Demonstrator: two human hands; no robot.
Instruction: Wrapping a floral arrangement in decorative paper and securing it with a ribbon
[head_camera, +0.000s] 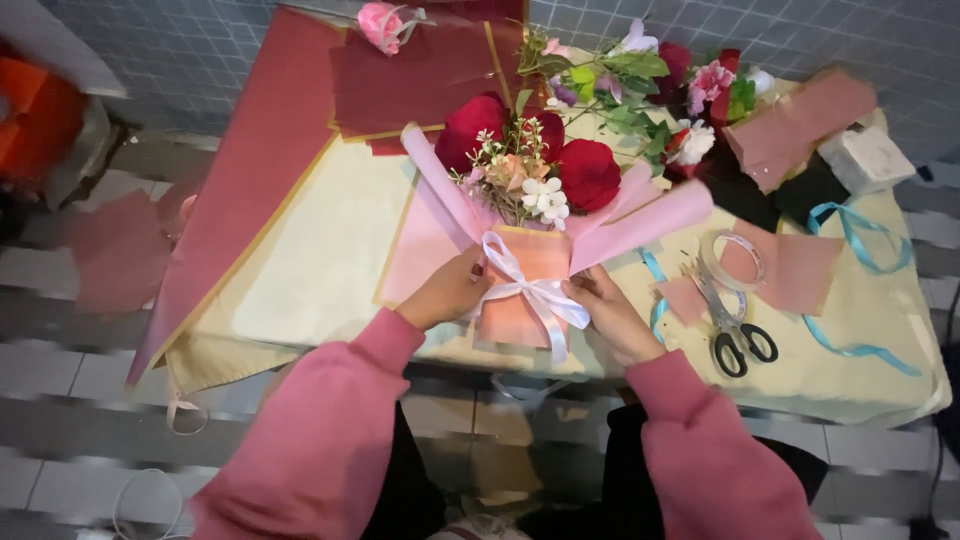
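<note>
1. Where the dark red wrapping sheet (270, 150) slopes across the upper left of the frame, it hangs off the edge of the cream-covered table (300, 270), apparently set aside within reach.
2. Left hand (447, 290), centre frame: fingers curled against the left side of the bouquet's orange-pink wrap, steadying it.
3. Bouquet (525, 200), centre: lying on the table, red blooms pointing to the top of the frame, pink paper flaring to both sides, stem end towards the person so the binding faces up.
4. White ribbon bow (530, 290): tied at the waist of the wrap, between the two hands.
5. Right hand (610, 310): fingertips pinched on the bow's right loop.
6. Right of centre: tape roll (733, 260) and black-handled scissors (735, 335), touching, close beside the right hand.
7. Upper right: loose flowers (690, 90); teal ribbon (860, 240) trailing.
</note>
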